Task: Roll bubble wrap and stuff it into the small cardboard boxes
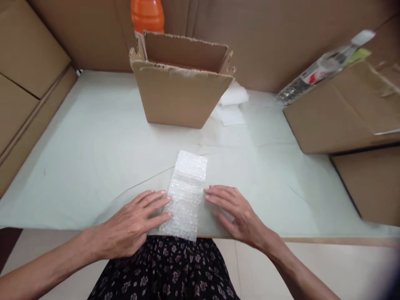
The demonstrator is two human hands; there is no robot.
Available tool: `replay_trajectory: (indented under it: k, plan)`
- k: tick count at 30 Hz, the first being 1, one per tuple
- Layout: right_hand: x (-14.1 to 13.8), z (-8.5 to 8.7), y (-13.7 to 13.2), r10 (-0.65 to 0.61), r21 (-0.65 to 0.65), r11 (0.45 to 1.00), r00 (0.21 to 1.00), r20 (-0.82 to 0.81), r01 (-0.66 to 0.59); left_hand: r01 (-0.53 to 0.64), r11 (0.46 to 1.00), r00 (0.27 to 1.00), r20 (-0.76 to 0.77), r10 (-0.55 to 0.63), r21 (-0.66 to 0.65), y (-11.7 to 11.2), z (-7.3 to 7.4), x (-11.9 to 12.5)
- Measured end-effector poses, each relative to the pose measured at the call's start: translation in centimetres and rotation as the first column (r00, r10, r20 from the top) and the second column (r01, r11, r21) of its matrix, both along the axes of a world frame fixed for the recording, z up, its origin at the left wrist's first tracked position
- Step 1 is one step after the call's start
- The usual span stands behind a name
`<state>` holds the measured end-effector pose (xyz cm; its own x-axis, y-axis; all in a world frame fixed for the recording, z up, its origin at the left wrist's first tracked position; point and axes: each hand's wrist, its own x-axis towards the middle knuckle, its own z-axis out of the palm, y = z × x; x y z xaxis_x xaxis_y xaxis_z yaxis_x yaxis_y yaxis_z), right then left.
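A narrow strip of bubble wrap (187,187) lies flat on the pale green table top (93,137), its near end reaching slightly past the front edge. My left hand (131,223) rests at its left side, fingers spread, with the fingertips touching that edge. On the other side, my right hand (236,212) is open, its fingertips close to the right edge of the strip; I cannot tell whether they touch it. Neither hand grips anything.
An open cardboard box (179,98) stands behind the strip, an orange bottle (147,16) behind it. White folded sheets (233,104) lie at its right. A clear plastic bottle (325,68) leans by cardboard boxes (343,108) on the right. Cardboard (28,54) lines the left.
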<state>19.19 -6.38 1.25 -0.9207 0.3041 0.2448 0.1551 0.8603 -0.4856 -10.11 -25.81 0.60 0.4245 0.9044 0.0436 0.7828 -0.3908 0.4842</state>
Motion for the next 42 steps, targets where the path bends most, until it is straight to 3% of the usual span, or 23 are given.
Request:
replay_trajectory:
  k: [4, 8, 13, 16, 18, 20, 23, 25, 27, 30, 33, 35, 37, 39, 42]
  plan:
    - [0.3, -1.2, -5.2, 0.068, 0.127, 0.988, 0.985, 0.159, -0.089, 0.086, 0.996, 0.996, -0.025, -0.086, -0.017, 0.3, -0.3, 1.0]
    - [-0.5, -3.4, -7.6, 0.031, 0.199, 0.979, 0.998, 0.058, -0.042, 0.058, 0.998, 0.998, 0.02, -0.057, -0.02, 0.7, -0.9, 1.2]
    - [-2.1, -3.7, -7.1, -0.094, -0.002, 0.995, 0.974, -0.206, 0.096, -0.032, 0.999, 0.993, 0.11, 0.032, 0.004, 0.7, -0.9, 1.7]
    - [-2.8, -3.0, -6.5, -0.244, -0.204, 0.957, 0.953, -0.181, 0.206, -0.111, 0.993, 0.98, 0.171, 0.104, 0.03, 1.4, -0.8, 2.6]
    - [-3.1, -2.7, -6.0, -0.329, -0.304, 0.911, 0.935, -0.132, 0.278, -0.253, 0.967, 0.945, 0.225, 0.239, 0.035, 2.4, -0.9, 3.2]
    - [-3.0, -2.5, -5.4, -0.427, -0.256, 0.889, 0.89, -0.162, 0.38, -0.41, 0.912, 0.884, 0.259, 0.39, 0.026, 3.7, -1.2, 3.6]
    - [-2.5, -2.3, -4.8, -0.474, -0.025, 0.87, 0.821, -0.317, 0.492, -0.535, 0.84, 0.835, 0.212, 0.508, 0.09, 5.8, -2.1, 3.8]
    - [-2.3, -2.3, -4.7, -0.37, 0.094, 0.905, 0.876, -0.309, 0.415, -0.54, 0.822, 0.841, 0.147, 0.521, 0.179, 6.7, -2.8, 3.6]
    - [-2.5, -2.6, -4.7, -0.249, 0.164, 0.945, 0.948, -0.2, 0.283, -0.53, 0.81, 0.847, 0.101, 0.522, 0.252, 7.1, -3.1, 3.5]
    - [-3.6, -3.2, -4.5, -0.208, 0.226, 0.948, 0.974, -0.094, 0.225, -0.513, 0.791, 0.856, 0.126, 0.502, 0.332, 6.6, -2.8, 3.4]
    - [-4.4, -3.5, -4.0, -0.233, 0.163, 0.954, 0.964, -0.128, 0.252, -0.415, 0.852, 0.909, 0.182, 0.375, 0.318, 5.4, -1.7, 3.4]
    - [-4.4, -3.3, -3.7, -0.245, -0.005, 0.969, 0.963, -0.115, 0.246, -0.352, 0.9, 0.93, 0.206, 0.304, 0.256, 4.8, -1.0, 3.5]
    - [-4.1, -2.9, -3.5, -0.276, -0.148, 0.953, 0.958, -0.075, 0.263, -0.355, 0.914, 0.924, 0.222, 0.311, 0.199, 4.7, -0.9, 3.6]
    - [-3.7, -2.5, -3.4, -0.34, -0.118, 0.936, 0.937, -0.077, 0.33, -0.403, 0.897, 0.909, 0.196, 0.368, 0.184, 5.3, -1.1, 3.8]
    - [-3.5, -2.1, -3.4, -0.379, 0.095, 0.914, 0.915, -0.142, 0.393, -0.465, 0.854, 0.884, 0.061, 0.464, 0.234, 6.8, -1.9, 3.9]
